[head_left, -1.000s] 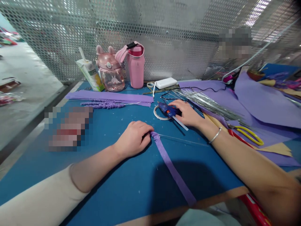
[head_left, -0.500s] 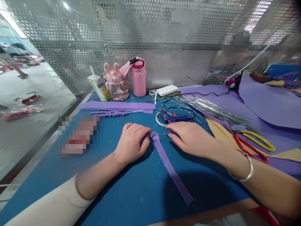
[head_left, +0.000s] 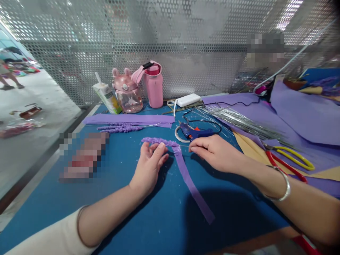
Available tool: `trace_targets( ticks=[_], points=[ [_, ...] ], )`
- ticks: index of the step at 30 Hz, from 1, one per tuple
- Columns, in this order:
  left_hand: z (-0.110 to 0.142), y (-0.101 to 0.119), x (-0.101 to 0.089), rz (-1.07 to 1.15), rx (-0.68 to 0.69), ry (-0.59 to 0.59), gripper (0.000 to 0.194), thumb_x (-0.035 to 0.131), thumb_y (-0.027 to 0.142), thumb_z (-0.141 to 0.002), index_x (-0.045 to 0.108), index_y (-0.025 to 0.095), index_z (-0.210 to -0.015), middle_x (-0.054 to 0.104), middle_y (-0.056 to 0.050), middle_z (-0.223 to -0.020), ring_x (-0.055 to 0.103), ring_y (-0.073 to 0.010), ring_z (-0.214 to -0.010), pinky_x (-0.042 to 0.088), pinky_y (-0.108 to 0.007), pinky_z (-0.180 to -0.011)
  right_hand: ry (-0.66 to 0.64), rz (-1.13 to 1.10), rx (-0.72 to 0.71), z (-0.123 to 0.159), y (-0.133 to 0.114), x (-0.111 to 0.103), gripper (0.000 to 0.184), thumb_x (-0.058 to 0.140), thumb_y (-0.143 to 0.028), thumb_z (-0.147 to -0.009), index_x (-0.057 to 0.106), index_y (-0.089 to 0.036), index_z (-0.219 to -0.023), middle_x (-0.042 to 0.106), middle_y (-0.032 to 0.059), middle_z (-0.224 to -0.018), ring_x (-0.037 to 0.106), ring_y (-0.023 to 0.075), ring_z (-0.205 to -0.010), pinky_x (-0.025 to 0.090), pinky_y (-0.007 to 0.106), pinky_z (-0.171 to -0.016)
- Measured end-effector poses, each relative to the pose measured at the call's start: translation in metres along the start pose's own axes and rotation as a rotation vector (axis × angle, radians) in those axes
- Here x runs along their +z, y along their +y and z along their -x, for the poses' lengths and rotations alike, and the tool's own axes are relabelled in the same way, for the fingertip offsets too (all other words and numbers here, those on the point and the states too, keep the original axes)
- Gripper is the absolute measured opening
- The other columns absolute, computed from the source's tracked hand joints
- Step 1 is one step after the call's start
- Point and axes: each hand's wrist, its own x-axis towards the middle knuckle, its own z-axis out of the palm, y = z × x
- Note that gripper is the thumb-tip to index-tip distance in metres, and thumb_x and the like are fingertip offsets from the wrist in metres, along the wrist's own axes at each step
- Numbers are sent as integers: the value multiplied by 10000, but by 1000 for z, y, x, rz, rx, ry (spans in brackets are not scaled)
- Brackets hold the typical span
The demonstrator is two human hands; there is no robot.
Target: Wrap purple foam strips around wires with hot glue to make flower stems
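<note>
A purple fringed paper flower spike (head_left: 151,140), wound on a thin wire, lies across the middle of the view. My left hand (head_left: 151,164) is closed loosely on it, the thumb on top and the fingers curled underneath. From the spike's right end a flat purple paper strip (head_left: 195,191) slants down toward me. My right hand (head_left: 215,152) pinches the thin wire (head_left: 184,145) that sticks out to the right. Just behind the right fingertips lies a blue hot glue gun (head_left: 196,132) beside a white ring, perhaps a tape roll (head_left: 178,135).
Stacked purple strips (head_left: 127,118) and finished-looking purple spikes (head_left: 119,128) lie at the back left. Pink bottles (head_left: 154,88) and a drink carton (head_left: 106,99) stand behind. A wire bundle (head_left: 239,122), pliers with red and yellow handles (head_left: 294,159), and purple sheets (head_left: 305,113) lie right.
My left hand has turned palm upward and its fingers have loosened, so the fringed spike now shows. The right hand has stayed by the wire; the strip's loose end has shifted slightly.
</note>
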Motion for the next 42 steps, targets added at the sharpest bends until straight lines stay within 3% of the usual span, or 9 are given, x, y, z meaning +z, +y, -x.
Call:
trace_targets(
  ticks=[4, 9, 13, 17, 24, 37, 42],
  points=[
    [5, 9, 6, 221, -260, -234, 308, 592, 448, -842, 553, 165, -957, 615, -36, -860, 623, -109, -767, 541, -237, -716, -18, 48, -12, 1, -4, 4, 244, 447, -243, -924, 688, -214, -901, 717, -13, -816, 633, 131, -705, 426, 240, -637],
    [4, 14, 5, 263, -317, -238, 205, 685, 311, -797, 627, 114, -801, 629, -11, -697, 594, -64, -617, 515, -143, -597, -29, 234, -69, 7, -3, 13, 236, 430, -247, -935, 666, -229, -940, 714, -9, -851, 646, 160, -773, 424, 268, -679],
    [3, 13, 5, 285, -341, -211, 173, 668, 261, -811, 628, 102, -756, 624, -12, -663, 587, -62, -582, 514, -136, -568, 216, 478, -258, 9, -1, 22, 245, 535, -243, -875, 574, -174, -1107, 680, 63, -1015, 615, 218, -878, 422, 328, -740],
    [3, 14, 5, 309, -369, -178, 176, 654, 239, -819, 624, 93, -725, 614, -16, -639, 582, -62, -564, 519, -141, -571, 424, 707, -484, 4, 1, 36, 160, 557, -194, -851, 542, -167, -1008, 642, 98, -1000, 560, 240, -894, 387, 399, -794],
    [4, 13, 5, 328, -379, -195, 199, 666, 254, -810, 616, 95, -700, 603, -6, -631, 564, -56, -558, 501, -143, -560, 601, 617, -631, 1, 1, 52, 124, 651, -205, -798, 551, -218, -871, 626, 11, -808, 531, 172, -780, 383, 378, -795],
    [9, 15, 8, 294, -329, -249, 187, 709, 278, -761, 613, 122, -724, 579, 20, -618, 527, -52, -556, 447, -149, -551, 593, 602, -593, 1, -8, 43, 45, 661, -192, -786, 630, -216, -809, 628, 5, -745, 535, 165, -738, 364, 383, -770],
    [10, 16, 8, 250, -317, -234, 175, 707, 266, -763, 630, 112, -790, 609, 1, -647, 554, -65, -579, 476, -166, -587, 567, 452, -476, -1, -6, 41, 24, 611, -189, -806, 605, -183, -783, 632, 13, -743, 548, 170, -741, 356, 388, -760]
  ],
)
